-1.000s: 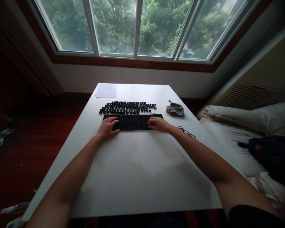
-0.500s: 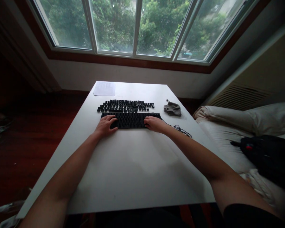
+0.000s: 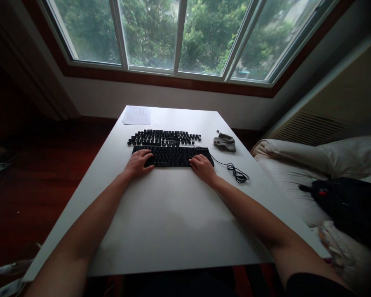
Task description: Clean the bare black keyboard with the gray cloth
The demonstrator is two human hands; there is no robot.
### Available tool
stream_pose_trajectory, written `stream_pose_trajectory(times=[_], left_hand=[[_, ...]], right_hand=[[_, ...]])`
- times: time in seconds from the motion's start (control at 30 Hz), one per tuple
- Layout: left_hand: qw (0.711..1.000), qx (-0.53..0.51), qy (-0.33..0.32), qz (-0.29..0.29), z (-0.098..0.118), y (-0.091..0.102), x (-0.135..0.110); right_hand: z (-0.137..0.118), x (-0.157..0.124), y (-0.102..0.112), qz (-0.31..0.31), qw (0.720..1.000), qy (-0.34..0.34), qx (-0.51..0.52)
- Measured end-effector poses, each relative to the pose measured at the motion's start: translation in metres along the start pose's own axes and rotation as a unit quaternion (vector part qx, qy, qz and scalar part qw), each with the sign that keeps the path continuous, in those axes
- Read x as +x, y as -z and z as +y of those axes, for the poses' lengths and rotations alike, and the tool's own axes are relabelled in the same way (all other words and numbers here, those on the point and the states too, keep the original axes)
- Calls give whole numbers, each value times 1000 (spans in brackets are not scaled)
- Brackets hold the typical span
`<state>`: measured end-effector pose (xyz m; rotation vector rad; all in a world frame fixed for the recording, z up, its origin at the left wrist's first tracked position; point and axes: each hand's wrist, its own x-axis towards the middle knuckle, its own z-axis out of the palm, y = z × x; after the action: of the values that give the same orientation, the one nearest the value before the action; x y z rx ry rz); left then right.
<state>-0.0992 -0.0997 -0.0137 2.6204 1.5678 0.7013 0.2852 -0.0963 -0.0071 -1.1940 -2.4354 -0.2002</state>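
Note:
A black keyboard (image 3: 171, 157) lies on the white table (image 3: 173, 214), its long side towards me. My left hand (image 3: 138, 163) rests on the keyboard's left end, fingers laid over the top and thumb apart near the front edge. On the right part of the keyboard is my right hand (image 3: 202, 166), palm down, its slightly spread fingers touching the keys area; I see nothing held in it. Just behind the keyboard, loose black keycaps (image 3: 163, 137) stand in several rows. Details of the keys are too dark to make out.
A coiled black cable (image 3: 238, 175) runs from the keyboard to the right. Behind it lies a crumpled grey cloth pouch (image 3: 224, 142). A paper sheet (image 3: 137, 115) sits at the table's far left corner. Right of the table is a light couch (image 3: 281, 169) with a black bag (image 3: 346, 202).
My right hand has shifted slightly right and towards me, its wrist swinging lower, and its fingers have loosened from a more closed shape. More of the cable shows. The left hand stays put.

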Motion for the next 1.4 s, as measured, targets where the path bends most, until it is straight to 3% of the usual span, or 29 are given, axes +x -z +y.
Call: stream_pose_trajectory(times=[0.3,0.5,0.67,0.97,1.13,1.4], left_hand=[[1000,-4,9,-12,2,-2,0],[1000,-1,10,-8,5,-1,2],[1000,-6,10,-8,5,-1,3],[1000,-4,9,-9,4,-1,2],[1000,-10,10,-8,4,1,2],[1000,-16,3,-10,1,4,5]], right_hand=[[-12,-11,-6,-6,997,30,-76],[-14,-14,1,20,999,-12,-25],[-20,-15,6,-15,999,16,34],[-23,-14,4,2,998,6,58],[-12,10,0,22,995,-50,78],[24,90,-17,-17,992,-88,87]])
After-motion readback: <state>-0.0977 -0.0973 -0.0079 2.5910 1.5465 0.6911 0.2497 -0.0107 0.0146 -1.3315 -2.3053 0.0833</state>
